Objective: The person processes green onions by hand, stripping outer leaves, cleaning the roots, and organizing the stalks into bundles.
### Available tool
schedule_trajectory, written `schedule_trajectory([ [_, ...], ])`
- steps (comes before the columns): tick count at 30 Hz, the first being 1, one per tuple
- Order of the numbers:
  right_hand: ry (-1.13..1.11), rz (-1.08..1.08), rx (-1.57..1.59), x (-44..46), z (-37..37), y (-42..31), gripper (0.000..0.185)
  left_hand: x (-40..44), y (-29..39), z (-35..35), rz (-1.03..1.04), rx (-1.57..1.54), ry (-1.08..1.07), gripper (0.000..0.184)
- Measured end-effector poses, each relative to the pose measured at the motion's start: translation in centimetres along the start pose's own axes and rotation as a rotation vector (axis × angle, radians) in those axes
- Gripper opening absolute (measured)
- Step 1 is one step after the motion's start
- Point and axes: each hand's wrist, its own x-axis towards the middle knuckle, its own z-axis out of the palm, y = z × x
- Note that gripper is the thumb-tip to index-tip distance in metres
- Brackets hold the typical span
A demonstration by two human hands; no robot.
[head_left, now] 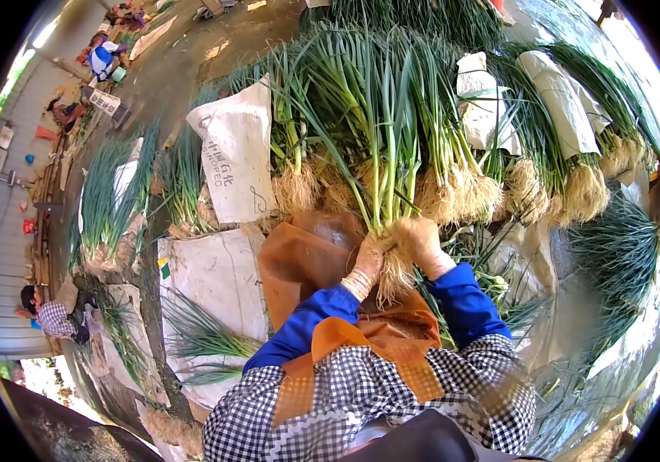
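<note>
In front of my body, my left hand point(368, 260) is closed round the white lower stems of a few long green onions point(377, 181). My right hand point(420, 240) grips them from the other side, just above the roots. Their tan, hairy roots point(396, 279) hang down below my fingers over an orange apron point(299, 250). The green tops stretch away from me, across a large pile of green onions point(330, 85). Part of what lies between the two hands is hidden by the fingers.
Thick root bundles point(457, 192) line the near side of the pile. A printed white sack point(231, 150) lies to the left, and rolled white sacks point(557, 100) cover bundles to the right. Loose green onions point(211, 331) rest on sacking. Other people point(56, 316) sit farther left.
</note>
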Motion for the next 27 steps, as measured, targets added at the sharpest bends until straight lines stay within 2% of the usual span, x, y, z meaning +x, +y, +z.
schedule_trajectory([
  [1, -0.234, -0.078, -0.323, -0.7, 0.8, -1.1, 0.021, -0.2, 1.9, 1.4, -0.128, -0.201, 0.077, 0.025],
  [2, -0.230, -0.239, 0.068, -2.5, 0.8, -1.6, 0.025, -0.5, 3.9, 2.8, -0.239, -0.411, 0.181, 0.023],
  [3, -0.221, -0.392, 0.466, -3.8, -0.2, -2.3, 0.029, -0.1, 4.3, 2.5, -0.166, -0.321, 0.195, 0.021],
  [5, -0.573, -0.175, 0.239, -4.8, -0.9, -0.7, 0.043, 0.0, 5.5, 3.0, -0.017, -0.137, 0.138, 0.020],
  [6, -0.829, 0.014, -0.014, -2.6, -3.2, -0.5, 0.054, -0.2, 5.3, 3.2, -0.019, -0.146, 0.141, 0.020],
  [7, -0.712, 0.188, -0.004, -2.4, -0.2, 2.3, 0.059, -0.6, 5.0, 3.4, 0.083, 0.220, 0.225, 0.021],
  [8, -0.459, 0.296, 0.076, -1.4, 0.2, 2.9, 0.059, -0.5, 4.8, 3.6, 0.193, 0.590, 0.299, 0.022],
  [9, -0.200, 0.400, 0.154, -0.6, 0.3, 3.0, 0.060, -0.1, 3.1, 3.5, 0.277, 0.467, 0.304, 0.028],
  [11, -0.083, 0.436, 0.143, 1.2, 0.3, 1.3, 0.059, -1.0, 4.7, 4.6, 0.200, 0.906, 0.364, 0.032],
  [12, -0.004, 0.423, 0.184, 1.5, 0.6, 0.6, 0.058, -1.5, 5.5, 5.4, 0.275, 0.863, 0.365, 0.034],
  [13, -0.031, 0.476, 0.215, 1.8, 1.1, 0.3, 0.055, -1.4, 5.5, 5.3, 0.283, 0.866, 0.367, 0.034],
  [15, 0.098, 0.426, 0.310, 1.8, 2.5, 0.0, 0.048, -1.1, 5.6, 5.3, 0.248, 0.934, 0.443, 0.035],
  [16, 0.215, 0.398, 0.364, 1.7, 2.9, -0.1, 0.037, -1.2, 5.7, 5.3, 0.265, 0.923, 0.412, 0.035],
  [19, 0.209, 0.374, 0.213, 1.8, 3.6, 0.0, 0.032, -0.9, 5.1, 4.8, 0.234, 1.015, 0.419, 0.033],
  [21, 0.246, 0.351, 0.132, 2.0, 3.7, -0.1, 0.029, -0.7, 4.7, 4.4, 0.237, 0.952, 0.405, 0.031],
  [23, 0.200, 0.220, 0.104, 2.0, 3.5, -0.1, 0.028, -0.6, 4.4, 4.1, 0.244, 0.908, 0.384, 0.029],
  [24, 0.359, 0.124, 0.079, 2.0, 3.6, 0.0, 0.029, -0.6, 4.2, 3.9, 0.245, 0.905, 0.384, 0.029],
  [25, 0.358, 0.121, 0.078, 1.7, 3.6, 0.1, 0.029, -0.6, 4.0, 3.7, 0.260, 0.872, 0.371, 0.028],
  [27, 0.045, -0.221, -0.290, 0.3, 3.1, -0.5, 0.029, -0.1, 3.4, 3.0, 0.271, 0.839, 0.363, 0.026],
])
